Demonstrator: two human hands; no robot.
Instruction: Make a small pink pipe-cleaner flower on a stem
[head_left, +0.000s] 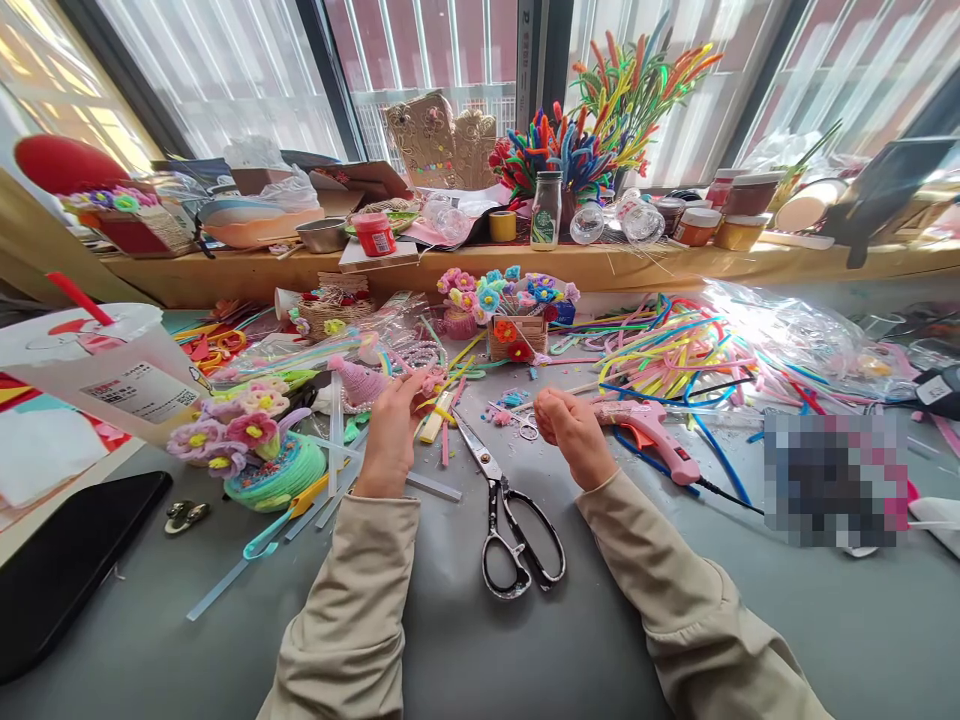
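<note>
left hand [390, 425] pinches a little pink flower [433, 383], right hand [571, 428] balled up off to its right, scissors [510, 520] lying between, blades pointing away

Bare bench [465, 650] lies open near, between the sleeves [360, 600], save for scissors [517, 525] lying lengthwise there; just right of the right hand [574, 435] a pink glue gun [651, 432] bars the way; left of the left hand [390, 430] a flower bunch [251, 440] and drink cup [112, 370] crowd in; pipe cleaners [675, 350] choke the far right; a black phone [67, 565] fills the near left.
</note>
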